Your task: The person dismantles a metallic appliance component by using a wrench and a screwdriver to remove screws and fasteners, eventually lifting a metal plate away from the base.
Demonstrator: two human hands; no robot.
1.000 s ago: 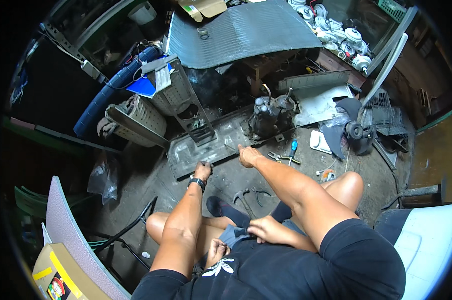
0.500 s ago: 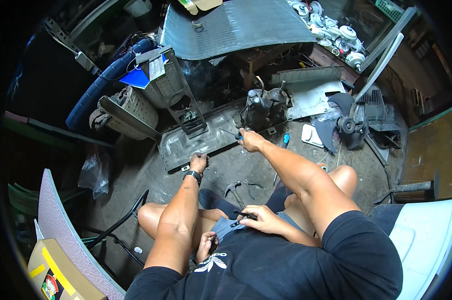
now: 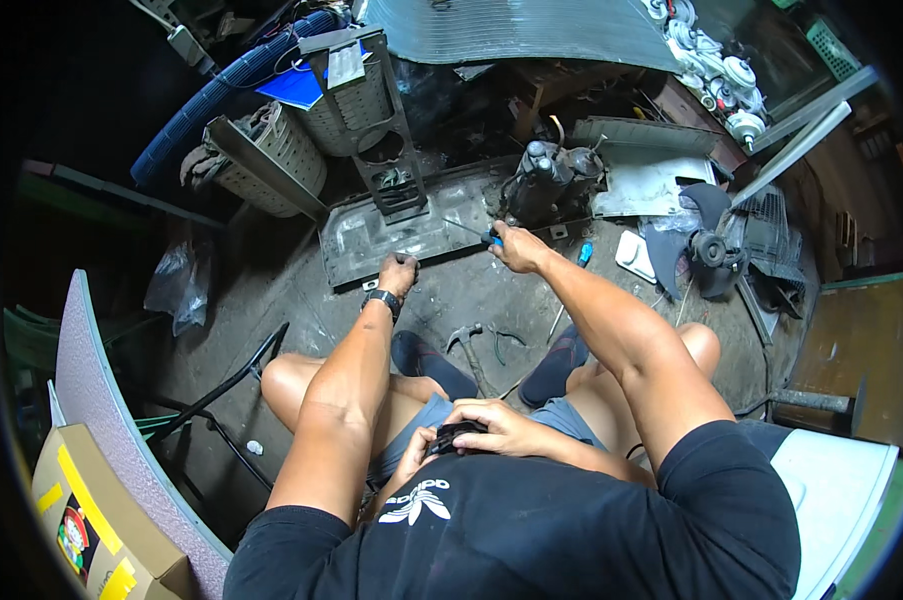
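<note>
My left hand [image 3: 398, 274], with a black wristwatch, has its fingers curled at the front edge of a dirty metal base pan [image 3: 356, 240]; what lies inside them is hidden. In my right hand [image 3: 519, 246] is a screwdriver [image 3: 492, 237] with a blue and black handle, its shaft pointing left over the pan. An upright metal bracket [image 3: 407, 185] stands on the pan. A dark compressor [image 3: 539, 188] sits at its right end. At my waist, another person's two hands [image 3: 491, 425] come round from behind and meet over a black strap-like thing [image 3: 455, 434].
Between my feet lie a hammer [image 3: 466, 342] and pliers [image 3: 499, 340]. A second blue screwdriver [image 3: 585, 253] and a black fan blade [image 3: 708, 245] are on the right. A perforated basket [image 3: 291, 175] stands behind left, a cardboard box [image 3: 101, 510] near left.
The other person's hands have come together over the black thing at my waist. The view has tilted, so the scene sits higher. My hands keep about the same places at the pan.
</note>
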